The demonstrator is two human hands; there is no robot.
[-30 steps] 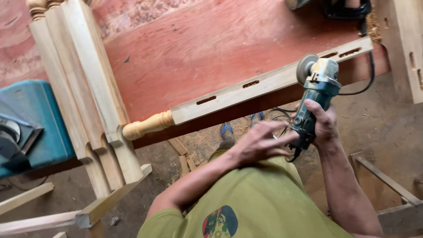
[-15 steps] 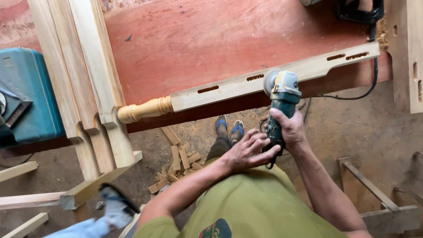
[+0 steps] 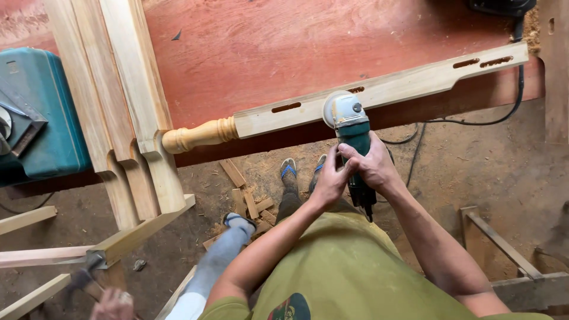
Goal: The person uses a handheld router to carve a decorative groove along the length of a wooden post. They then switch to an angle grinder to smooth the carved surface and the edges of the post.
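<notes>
I hold a green and grey angle grinder (image 3: pixel 349 133) with both hands. My right hand (image 3: pixel 373 166) wraps its body, and my left hand (image 3: pixel 329 179) grips it from the left side. The grinder's disc end rests against the near edge of a long pale wooden piece (image 3: pixel 379 92) with slots and a turned, yellowish end (image 3: pixel 198 135). That piece lies along the front edge of a red-brown bench top (image 3: pixel 267 47). A black cable (image 3: pixel 462 121) runs from the grinder to the right.
Several pale wooden posts (image 3: pixel 118 101) lean across the bench at left beside a teal tool case (image 3: pixel 41 112). Wood offcuts (image 3: pixel 246 195) lie on the dirt floor. Another person's leg (image 3: pixel 216 261) and hand (image 3: pixel 109 305) show at lower left. A wooden frame (image 3: pixel 504 255) stands at lower right.
The grinder has moved left along the wooden piece's edge. My left hand, loose before, now grips the grinder. Another person's leg has come in at lower left.
</notes>
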